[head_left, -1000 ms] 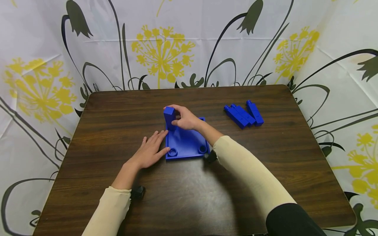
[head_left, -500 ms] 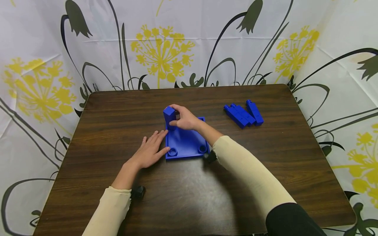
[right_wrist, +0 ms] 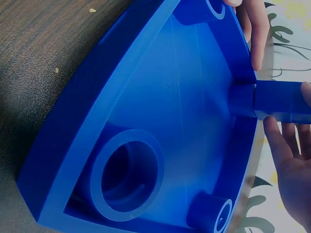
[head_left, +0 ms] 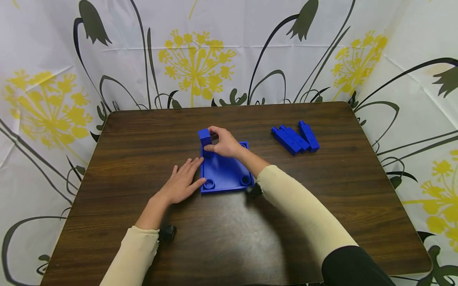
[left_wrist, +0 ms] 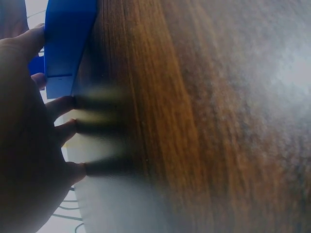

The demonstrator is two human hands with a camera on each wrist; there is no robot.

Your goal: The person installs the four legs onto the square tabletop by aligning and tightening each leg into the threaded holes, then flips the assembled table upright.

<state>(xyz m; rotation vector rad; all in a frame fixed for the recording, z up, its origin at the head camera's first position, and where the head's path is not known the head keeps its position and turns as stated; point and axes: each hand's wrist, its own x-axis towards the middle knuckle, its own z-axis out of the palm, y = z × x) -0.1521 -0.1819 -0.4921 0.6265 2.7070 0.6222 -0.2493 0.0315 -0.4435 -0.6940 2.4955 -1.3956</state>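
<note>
A shallow blue plastic tray-shaped top [head_left: 229, 171] with raised rims and round sockets at its corners lies on the table. At its far left corner stands a square blue leg [head_left: 204, 137], upright on the socket there. My right hand [head_left: 225, 143] grips this leg, thumb on the near side. In the right wrist view, the leg [right_wrist: 279, 101] meets the socket, with a thin seam between them. My left hand [head_left: 182, 180] lies flat with fingers spread, its thumb and index finger touching the top's left edge. The left wrist view shows its fingertips on the tabletop.
Several more blue legs [head_left: 290, 139], with round pegs at their ends, lie side by side at the back right of the brown wooden table [head_left: 322, 206]. A white cloth [head_left: 243, 24] with a flower print hangs behind the table.
The blue leg has turned slightly in place, and my right thumb and fingers have shifted around it. My left hand and the blue top have stayed still.
</note>
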